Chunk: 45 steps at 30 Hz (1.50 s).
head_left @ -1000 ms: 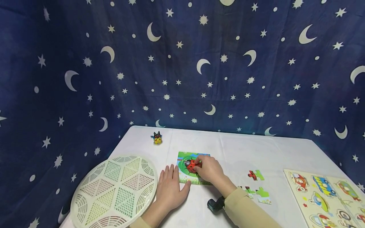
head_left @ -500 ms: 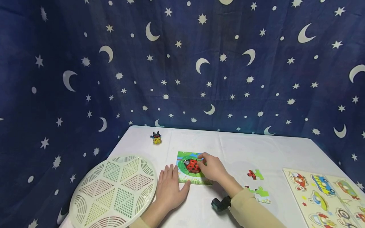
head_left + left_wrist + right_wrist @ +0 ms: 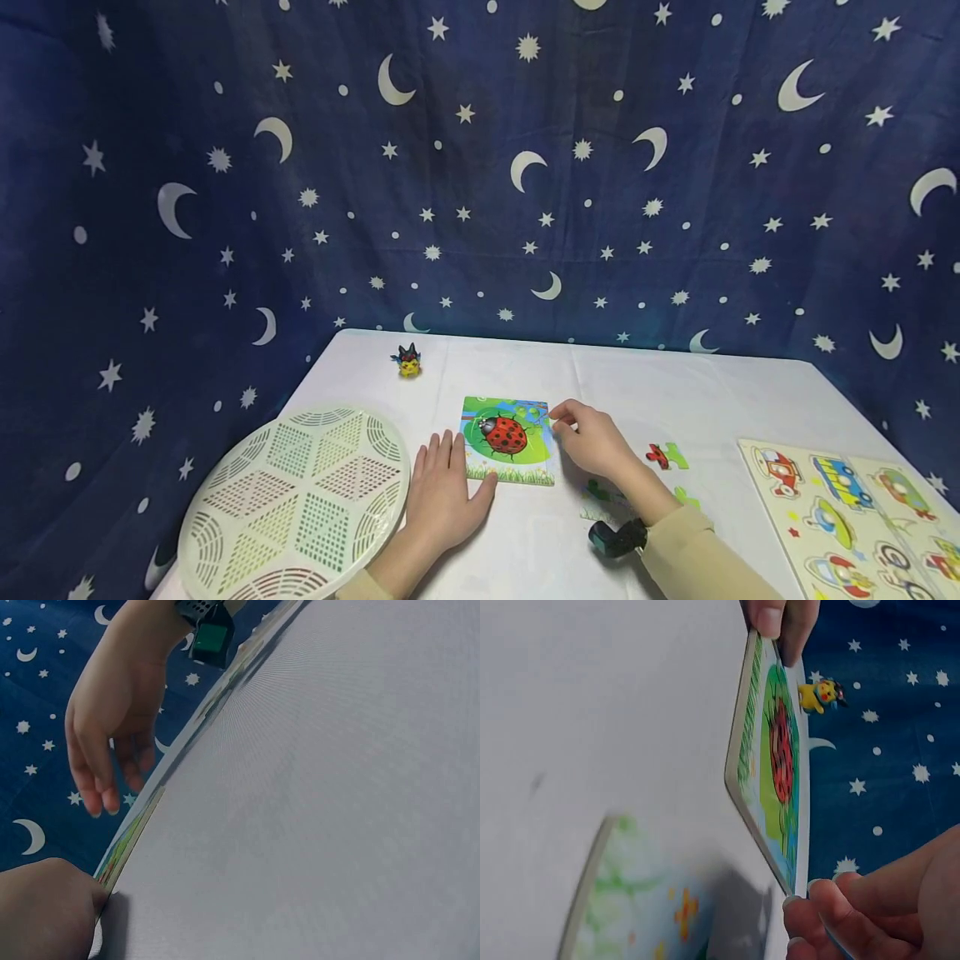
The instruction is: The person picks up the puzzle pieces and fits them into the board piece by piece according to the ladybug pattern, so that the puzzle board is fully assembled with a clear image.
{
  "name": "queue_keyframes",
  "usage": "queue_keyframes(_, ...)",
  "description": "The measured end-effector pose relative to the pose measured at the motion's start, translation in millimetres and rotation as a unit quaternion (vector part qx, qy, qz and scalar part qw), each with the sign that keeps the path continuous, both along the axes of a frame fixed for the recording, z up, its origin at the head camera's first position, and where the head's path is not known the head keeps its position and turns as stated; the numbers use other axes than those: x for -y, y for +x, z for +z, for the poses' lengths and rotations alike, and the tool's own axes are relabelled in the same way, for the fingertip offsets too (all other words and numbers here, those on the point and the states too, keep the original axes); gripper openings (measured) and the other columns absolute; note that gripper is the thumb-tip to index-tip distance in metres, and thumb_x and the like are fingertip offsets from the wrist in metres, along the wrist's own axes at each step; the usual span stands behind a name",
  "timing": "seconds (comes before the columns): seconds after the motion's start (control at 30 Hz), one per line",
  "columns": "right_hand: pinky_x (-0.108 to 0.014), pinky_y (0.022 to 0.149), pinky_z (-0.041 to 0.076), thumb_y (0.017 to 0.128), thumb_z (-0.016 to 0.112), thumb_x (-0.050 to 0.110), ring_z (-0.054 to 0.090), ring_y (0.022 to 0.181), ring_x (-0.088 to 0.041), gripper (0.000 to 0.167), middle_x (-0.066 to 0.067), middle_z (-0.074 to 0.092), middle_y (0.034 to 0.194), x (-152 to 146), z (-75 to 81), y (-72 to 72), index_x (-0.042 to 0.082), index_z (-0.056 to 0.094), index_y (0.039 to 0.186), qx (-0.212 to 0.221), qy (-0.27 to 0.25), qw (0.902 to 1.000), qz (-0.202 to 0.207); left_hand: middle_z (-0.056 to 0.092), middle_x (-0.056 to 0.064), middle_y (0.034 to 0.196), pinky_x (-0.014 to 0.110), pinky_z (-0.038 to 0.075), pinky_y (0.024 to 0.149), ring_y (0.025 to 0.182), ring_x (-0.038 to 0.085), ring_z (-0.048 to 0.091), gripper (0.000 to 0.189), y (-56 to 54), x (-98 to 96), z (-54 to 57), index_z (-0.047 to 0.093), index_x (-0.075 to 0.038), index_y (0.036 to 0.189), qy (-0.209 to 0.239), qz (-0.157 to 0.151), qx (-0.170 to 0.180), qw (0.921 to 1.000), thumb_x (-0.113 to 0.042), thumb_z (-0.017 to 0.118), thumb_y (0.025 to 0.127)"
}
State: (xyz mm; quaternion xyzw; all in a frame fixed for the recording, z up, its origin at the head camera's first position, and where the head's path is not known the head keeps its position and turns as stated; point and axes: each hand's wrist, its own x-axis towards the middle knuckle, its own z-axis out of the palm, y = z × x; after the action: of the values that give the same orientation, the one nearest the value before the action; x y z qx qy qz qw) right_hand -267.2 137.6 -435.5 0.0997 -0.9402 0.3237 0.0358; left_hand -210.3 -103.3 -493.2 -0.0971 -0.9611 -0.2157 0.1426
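Note:
The square ladybug puzzle lies on the white table, its picture showing a red ladybug on a green leaf. Flat on the table at its left is my left hand, thumb by the puzzle's lower left corner; in the right wrist view that thumb touches the corner. My right hand hovers just off the puzzle's upper right edge, fingers loosely bent. In the left wrist view, nothing shows in the right hand. Loose puzzle pieces lie to the right: a red-black one and a green one.
More green pieces lie partly behind the right forearm. A round patterned white tray stands at left, a small yellow figurine at the back. A wooden vehicle puzzle board sits at right. A starry blue curtain hangs behind.
My right hand has drawn back from the ladybug toward the right, uncovering the whole puzzle picture. The left hand stays in place; the view has shifted slightly.

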Motion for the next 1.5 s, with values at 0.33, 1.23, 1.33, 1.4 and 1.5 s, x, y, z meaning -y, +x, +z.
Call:
queue_keyframes(0.33,-0.039,0.072,0.055,0.1,0.065,0.014,0.065,0.089,-0.021,0.016,-0.002,0.069,0.102,-28,-2.7,8.9,0.008,0.069,0.114,0.021,0.012,0.9996,-0.016,0.047,0.03,0.149,0.057,0.022,0.12,0.144,0.047,0.035,0.078,0.7,-0.4,-0.9,0.049,0.01,0.145,0.003,0.002,-0.004,1.0,-0.051,0.059,0.096)
queue_keyframes(1.23,-0.053,0.08,0.057,0.098,0.065,0.016,0.068,0.1,-0.036,0.019,-0.009,0.07,0.104,-83,-8.3,21.0,0.005,0.068,0.113,0.025,0.052,0.9972,-0.047,0.047,0.03,0.149,0.058,0.023,0.119,0.143,0.048,0.036,0.078,0.7,-1.1,-1.1,0.049,0.009,0.145,0.007,0.001,-0.002,1.0,-0.05,0.06,0.096)
queue_keyframes(1.33,-0.054,0.083,0.056,0.097,0.067,0.017,0.067,0.1,-0.035,0.021,-0.006,0.07,0.102,-89,-9.2,21.3,0.004,0.068,0.113,0.028,0.058,0.9963,-0.057,0.047,0.03,0.149,0.057,0.022,0.12,0.144,0.048,0.035,0.078,0.7,-0.9,-0.9,0.049,0.009,0.145,0.005,0.002,-0.001,1.0,-0.051,0.059,0.096)
queue_keyframes(1.4,-0.053,0.083,0.056,0.096,0.069,0.018,0.067,0.099,-0.033,0.023,-0.005,0.069,0.1,-93,-9.5,21.4,0.004,0.068,0.113,0.03,0.058,0.9961,-0.06,0.046,0.03,0.149,0.057,0.021,0.12,0.144,0.047,0.035,0.078,0.7,-1.0,-0.8,0.048,0.009,0.145,0.004,0.004,0.001,1.0,-0.051,0.058,0.096)
queue_keyframes(1.5,-0.053,0.084,0.055,0.094,0.071,0.02,0.067,0.1,-0.033,0.025,-0.005,0.069,0.1,-100,-9.6,21.6,0.003,0.068,0.113,0.033,0.052,0.9961,-0.063,0.047,0.03,0.149,0.057,0.022,0.12,0.144,0.048,0.035,0.078,0.6,-0.6,-0.9,0.049,0.009,0.145,0.005,0.002,-0.001,1.0,-0.051,0.059,0.096)
